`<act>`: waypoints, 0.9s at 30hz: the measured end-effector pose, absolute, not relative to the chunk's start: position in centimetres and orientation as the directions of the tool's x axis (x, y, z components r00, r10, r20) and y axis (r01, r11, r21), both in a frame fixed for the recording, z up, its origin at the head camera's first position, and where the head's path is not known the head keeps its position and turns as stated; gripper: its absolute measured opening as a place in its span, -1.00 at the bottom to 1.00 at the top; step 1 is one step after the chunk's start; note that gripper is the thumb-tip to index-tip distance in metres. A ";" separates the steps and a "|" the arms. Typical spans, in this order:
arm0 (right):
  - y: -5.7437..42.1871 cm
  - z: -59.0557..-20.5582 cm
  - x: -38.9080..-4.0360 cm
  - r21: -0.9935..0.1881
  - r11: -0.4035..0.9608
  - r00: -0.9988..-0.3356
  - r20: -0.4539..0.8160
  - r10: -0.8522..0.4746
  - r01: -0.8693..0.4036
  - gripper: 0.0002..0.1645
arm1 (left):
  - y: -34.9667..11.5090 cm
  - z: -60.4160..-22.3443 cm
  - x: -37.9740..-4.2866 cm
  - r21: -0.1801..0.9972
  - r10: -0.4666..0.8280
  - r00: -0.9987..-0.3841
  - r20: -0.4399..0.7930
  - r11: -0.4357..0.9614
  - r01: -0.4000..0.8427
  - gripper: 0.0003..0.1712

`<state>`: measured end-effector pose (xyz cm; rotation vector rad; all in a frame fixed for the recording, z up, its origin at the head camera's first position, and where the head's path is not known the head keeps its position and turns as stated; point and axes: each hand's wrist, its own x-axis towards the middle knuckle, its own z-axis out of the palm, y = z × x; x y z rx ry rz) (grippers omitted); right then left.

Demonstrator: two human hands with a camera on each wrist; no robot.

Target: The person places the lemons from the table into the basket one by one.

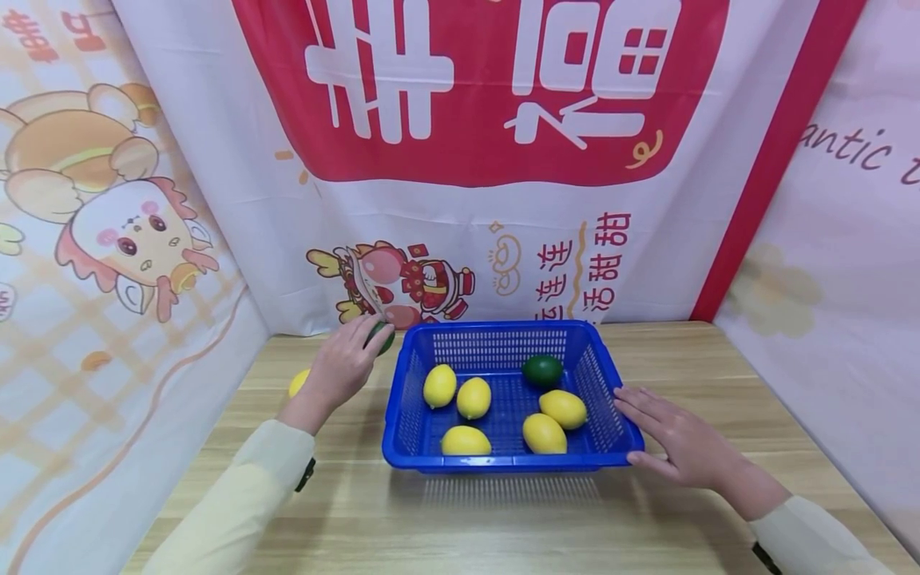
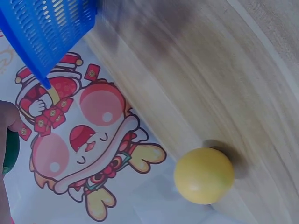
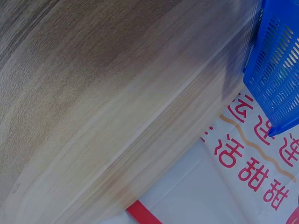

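My left hand (image 1: pixel 338 363) holds a dark green lime (image 1: pixel 386 340) above the table, just left of the blue basket's back corner. In the left wrist view, part of the lime (image 2: pixel 11 150) shows at the left edge beside the fingers. A yellow lemon (image 1: pixel 298 382) on the table is partly hidden by the left wrist. With fingers fairly straight, my right hand (image 1: pixel 679 441) rests against the right rim of the blue plastic basket (image 1: pixel 503 461). Inside lie several yellow lemons (image 1: pixel 473 398) and one dark green lime (image 1: pixel 542 370). The right wrist view does not show the hand.
The basket stands on a wood-grain table (image 1: pixel 517 527). A printed cloth (image 1: pixel 474 208) hangs right behind the table, and more cloth (image 1: pixel 144 383) closes off the left side and the right side.
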<state>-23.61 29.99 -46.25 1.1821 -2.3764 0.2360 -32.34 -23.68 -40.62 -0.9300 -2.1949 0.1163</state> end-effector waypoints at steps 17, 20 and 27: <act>30.0 -46.2 -23.7 0.060 0.580 -0.474 0.512 -0.716 -0.812 -0.21 | -21.0 -38.9 -31.4 -0.377 0.716 -0.408 0.567 0.666 0.643 -0.35; 30.0 -46.2 -23.7 0.058 0.580 -0.475 0.512 -0.716 -0.812 -0.21 | -20.4 -38.6 -31.2 -0.386 0.724 -0.403 0.560 0.658 0.647 -0.35; 30.0 -46.1 -23.7 0.059 0.575 -0.468 0.515 -0.718 -0.816 -0.20 | -19.2 -38.1 -30.7 -0.427 0.758 -0.376 0.534 0.625 0.653 -0.32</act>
